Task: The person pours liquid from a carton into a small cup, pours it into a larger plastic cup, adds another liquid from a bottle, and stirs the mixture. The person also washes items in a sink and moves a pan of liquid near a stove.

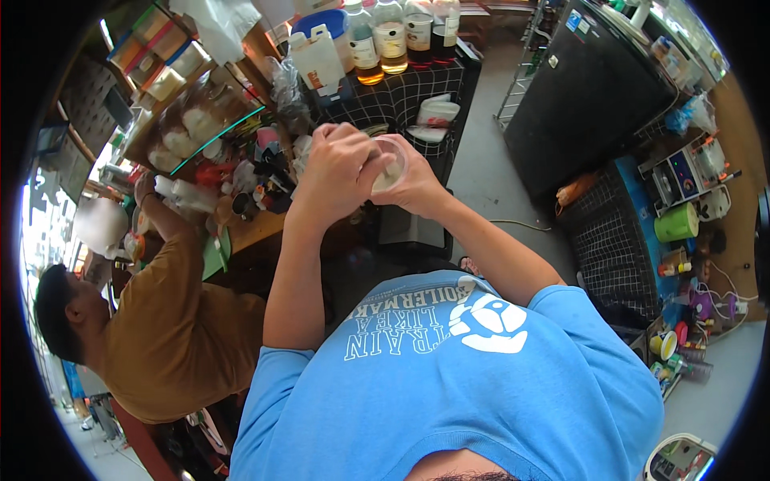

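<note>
A clear plastic cup (391,167) with something pale inside is held up in front of my chest, its mouth tipped toward me. My right hand (417,186) is wrapped round the cup from the right side. Over the left part of the cup's rim comes my left hand (341,172), its fingers curled and its thumb at the mouth. Whatever the left fingers pinch, if anything, is hidden behind them.
Several bottles of dark and amber liquid (391,40) stand on a black grid-patterned counter (429,84) ahead, beside a white jug (319,60). A person in a brown shirt (172,329) works close on my left. A black fridge (581,96) stands right, near a green canister (676,223).
</note>
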`<act>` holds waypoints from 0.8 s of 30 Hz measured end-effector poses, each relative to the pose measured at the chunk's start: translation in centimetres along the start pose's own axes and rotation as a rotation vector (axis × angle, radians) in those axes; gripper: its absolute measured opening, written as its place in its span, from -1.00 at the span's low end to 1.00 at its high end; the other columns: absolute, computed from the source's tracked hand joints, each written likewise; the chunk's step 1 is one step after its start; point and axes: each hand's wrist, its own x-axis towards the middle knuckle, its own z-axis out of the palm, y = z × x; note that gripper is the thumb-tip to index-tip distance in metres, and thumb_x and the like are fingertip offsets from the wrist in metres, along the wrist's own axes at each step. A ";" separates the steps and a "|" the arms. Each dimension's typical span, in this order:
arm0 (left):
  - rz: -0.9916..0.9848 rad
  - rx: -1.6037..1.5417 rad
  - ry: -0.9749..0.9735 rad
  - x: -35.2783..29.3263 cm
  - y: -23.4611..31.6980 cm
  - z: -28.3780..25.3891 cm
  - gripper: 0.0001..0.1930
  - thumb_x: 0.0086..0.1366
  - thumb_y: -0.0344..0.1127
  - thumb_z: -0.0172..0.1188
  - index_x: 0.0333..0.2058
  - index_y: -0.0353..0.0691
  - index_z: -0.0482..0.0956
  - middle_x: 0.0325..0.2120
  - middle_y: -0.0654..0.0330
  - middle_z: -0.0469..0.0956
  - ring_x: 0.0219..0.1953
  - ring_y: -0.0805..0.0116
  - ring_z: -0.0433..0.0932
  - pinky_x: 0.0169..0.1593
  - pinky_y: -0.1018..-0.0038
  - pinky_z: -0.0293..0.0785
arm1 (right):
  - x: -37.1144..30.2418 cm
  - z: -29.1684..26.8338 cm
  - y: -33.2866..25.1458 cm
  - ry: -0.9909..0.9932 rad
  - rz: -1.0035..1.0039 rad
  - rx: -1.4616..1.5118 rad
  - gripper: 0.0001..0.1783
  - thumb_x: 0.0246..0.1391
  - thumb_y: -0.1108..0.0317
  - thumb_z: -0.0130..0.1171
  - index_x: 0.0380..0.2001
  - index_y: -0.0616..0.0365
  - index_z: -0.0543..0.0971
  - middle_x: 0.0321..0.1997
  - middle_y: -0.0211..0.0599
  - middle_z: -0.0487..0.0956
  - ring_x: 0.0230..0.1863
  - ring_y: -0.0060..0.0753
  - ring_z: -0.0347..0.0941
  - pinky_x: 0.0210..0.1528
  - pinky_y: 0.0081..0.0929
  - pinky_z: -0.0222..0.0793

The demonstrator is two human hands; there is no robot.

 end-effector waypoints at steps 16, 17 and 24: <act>0.012 -0.017 0.013 4.4 -0.7 -1.1 -0.73 0.27 -0.24 0.33 -0.51 -0.32 0.62 -0.57 0.17 0.57 -0.38 0.16 0.54 -0.08 0.24 0.41 | 2.6 -3.5 -3.6 -0.027 0.015 0.095 -0.11 -0.41 0.45 0.59 0.12 0.09 0.44 0.05 -0.36 0.52 0.09 -0.46 0.46 0.19 -0.46 0.40; 0.005 -0.009 0.018 4.4 -0.5 -1.0 -0.73 0.27 -0.24 0.33 -0.51 -0.32 0.62 -0.57 0.17 0.57 -0.38 0.16 0.54 -0.08 0.24 0.41 | 2.7 -3.3 -3.7 -0.039 0.013 0.096 -0.11 -0.41 0.45 0.59 0.12 0.09 0.44 0.05 -0.36 0.52 0.09 -0.46 0.46 0.19 -0.46 0.40; -0.067 0.127 0.116 2.7 -1.6 -2.1 -0.73 0.27 -0.24 0.30 -0.53 -0.30 0.61 -0.57 0.17 0.58 -0.35 0.16 0.57 -0.07 0.22 0.38 | 3.5 -1.6 -2.9 -0.096 -0.039 0.125 -0.12 -0.40 0.45 0.57 0.13 0.15 0.44 0.06 -0.35 0.51 0.11 -0.46 0.45 0.21 -0.44 0.37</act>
